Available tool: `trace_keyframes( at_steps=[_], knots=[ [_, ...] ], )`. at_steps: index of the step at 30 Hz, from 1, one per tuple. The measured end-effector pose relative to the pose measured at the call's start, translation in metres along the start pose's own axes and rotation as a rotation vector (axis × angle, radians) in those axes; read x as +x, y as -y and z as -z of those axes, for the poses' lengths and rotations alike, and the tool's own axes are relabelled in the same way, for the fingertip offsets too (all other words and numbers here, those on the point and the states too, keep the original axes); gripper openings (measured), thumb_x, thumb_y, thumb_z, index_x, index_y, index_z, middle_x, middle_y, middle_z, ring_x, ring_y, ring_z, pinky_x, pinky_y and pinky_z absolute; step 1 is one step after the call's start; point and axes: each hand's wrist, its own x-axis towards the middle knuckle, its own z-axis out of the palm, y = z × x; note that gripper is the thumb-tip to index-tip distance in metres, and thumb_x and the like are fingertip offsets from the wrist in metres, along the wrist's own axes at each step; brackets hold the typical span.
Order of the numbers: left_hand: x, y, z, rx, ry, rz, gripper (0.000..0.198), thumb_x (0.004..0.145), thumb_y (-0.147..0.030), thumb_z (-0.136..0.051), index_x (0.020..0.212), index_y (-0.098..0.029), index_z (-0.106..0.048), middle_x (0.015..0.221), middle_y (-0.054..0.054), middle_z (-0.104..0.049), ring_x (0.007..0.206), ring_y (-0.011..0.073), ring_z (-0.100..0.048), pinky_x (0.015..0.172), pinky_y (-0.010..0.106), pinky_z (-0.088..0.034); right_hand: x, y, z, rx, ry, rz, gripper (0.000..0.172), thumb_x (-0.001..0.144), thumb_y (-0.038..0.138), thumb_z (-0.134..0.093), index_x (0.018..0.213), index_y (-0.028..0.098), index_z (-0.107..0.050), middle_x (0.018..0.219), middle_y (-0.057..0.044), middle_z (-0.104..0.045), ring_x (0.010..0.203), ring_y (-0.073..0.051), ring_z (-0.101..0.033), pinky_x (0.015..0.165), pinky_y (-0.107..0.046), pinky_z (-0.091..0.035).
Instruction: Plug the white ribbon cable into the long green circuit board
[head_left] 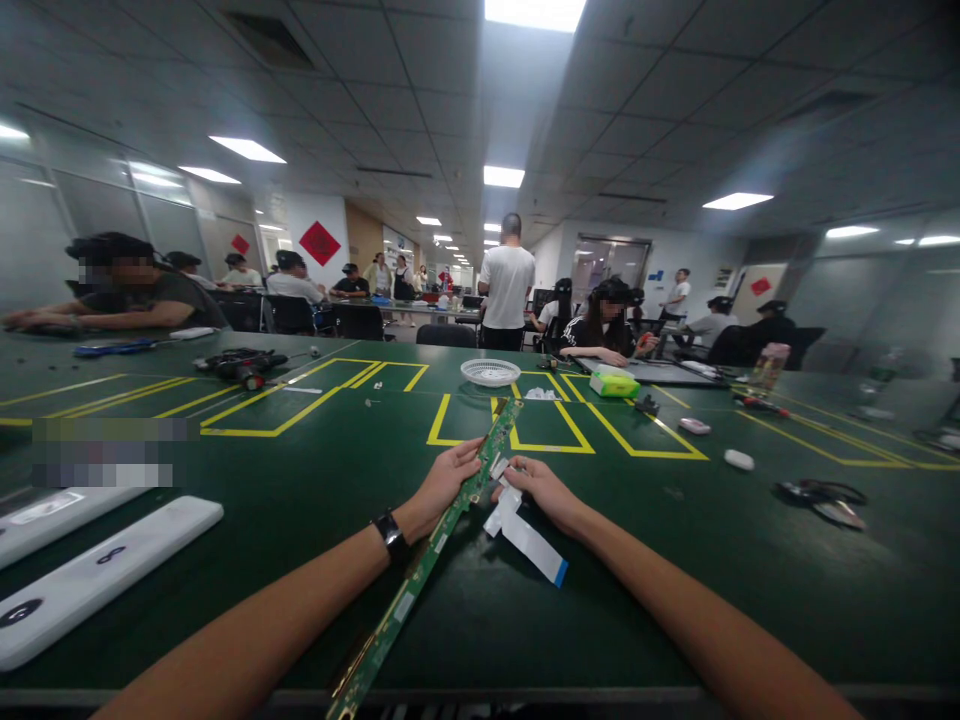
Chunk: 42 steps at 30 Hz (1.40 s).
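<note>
A long, narrow green circuit board (pixel 431 553) slants from the near edge of the table up toward the middle. My left hand (pixel 448 482) is closed around its upper part, thumb on the face of the board. Beside it, my right hand (pixel 541 488) pinches a white ribbon cable (pixel 531 540) close to the board's face. The cable is folded, and its blue-tipped end hangs down to the right. Whether the cable's upper end sits in a connector is hidden by my fingers.
On the green table (pixel 637 600) lie long white cases (pixel 112 575) at left, a white basket (pixel 490 373) ahead, a green-and-white pack (pixel 613 382), a white oval item (pixel 739 460) and a dark cabled item (pixel 821 500) at right. Several people sit or stand beyond.
</note>
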Motion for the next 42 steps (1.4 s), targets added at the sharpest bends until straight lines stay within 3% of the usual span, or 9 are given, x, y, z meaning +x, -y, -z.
trace_keyframes(
  at_steps=[15, 20, 26, 34, 38, 42],
  knots=[
    [0.000, 0.001, 0.000, 0.065, 0.019, -0.041, 0.051, 0.077, -0.019, -0.066, 0.126, -0.012, -0.051, 0.120, 0.013, -0.062, 0.093, 0.0188, -0.065, 0.085, 0.030, -0.049, -0.001, 0.003, -0.005, -0.038, -0.050, 0.015, 0.035, 0.079, 0.049, -0.059, 0.091, 0.017, -0.056, 0.069, -0.002, -0.069, 0.056, -0.013, -0.059, 0.056, -0.025, -0.043],
    [-0.005, -0.002, -0.002, 0.235, 0.126, -0.029, 0.061, 0.082, -0.031, -0.063, 0.136, -0.013, -0.043, 0.112, 0.011, -0.066, 0.084, 0.0177, -0.065, 0.084, 0.031, -0.048, -0.001, 0.003, -0.006, 0.023, -0.078, 0.016, 0.034, 0.076, 0.048, -0.063, 0.086, 0.017, -0.052, 0.066, -0.001, -0.068, 0.058, -0.015, -0.062, 0.056, -0.025, -0.043],
    [-0.005, -0.001, 0.003, 0.432, 0.190, -0.112, 0.057, 0.087, -0.040, -0.055, 0.138, -0.018, -0.042, 0.127, 0.008, -0.059, 0.108, 0.0236, -0.058, 0.099, 0.037, -0.040, -0.003, 0.004, -0.005, -0.004, -0.077, 0.035, 0.036, 0.073, 0.048, -0.066, 0.077, 0.021, -0.043, 0.064, 0.000, -0.068, 0.051, -0.014, -0.058, 0.052, -0.025, -0.041],
    [-0.007, -0.005, 0.000, 0.607, 0.204, -0.204, 0.056, 0.090, -0.042, -0.048, 0.140, -0.019, -0.039, 0.135, 0.004, -0.052, 0.121, 0.0239, -0.049, 0.106, 0.035, -0.032, -0.002, 0.002, -0.002, -0.077, -0.060, 0.064, 0.034, 0.076, 0.049, -0.062, 0.080, 0.021, -0.043, 0.066, -0.001, -0.068, 0.051, -0.014, -0.056, 0.053, -0.025, -0.041],
    [-0.010, -0.009, 0.000, 0.690, 0.220, -0.157, 0.054, 0.092, -0.041, -0.043, 0.141, -0.020, -0.037, 0.133, 0.005, -0.055, 0.114, 0.0242, -0.054, 0.103, 0.037, -0.035, 0.001, -0.001, 0.004, -0.201, -0.075, 0.081, 0.031, 0.078, 0.049, -0.059, 0.082, 0.020, -0.047, 0.072, -0.002, -0.069, 0.059, -0.015, -0.059, 0.057, -0.026, -0.043],
    [-0.008, -0.008, 0.001, 0.860, 0.200, -0.192, 0.047, 0.092, -0.038, -0.041, 0.135, -0.020, -0.047, 0.134, 0.005, -0.053, 0.120, 0.0237, -0.048, 0.105, 0.037, -0.032, 0.002, 0.000, 0.014, -0.550, -0.159, 0.149, 0.028, 0.080, 0.044, -0.056, 0.078, 0.017, -0.058, 0.075, -0.002, -0.066, 0.068, -0.015, -0.058, 0.063, -0.025, -0.042]
  ],
)
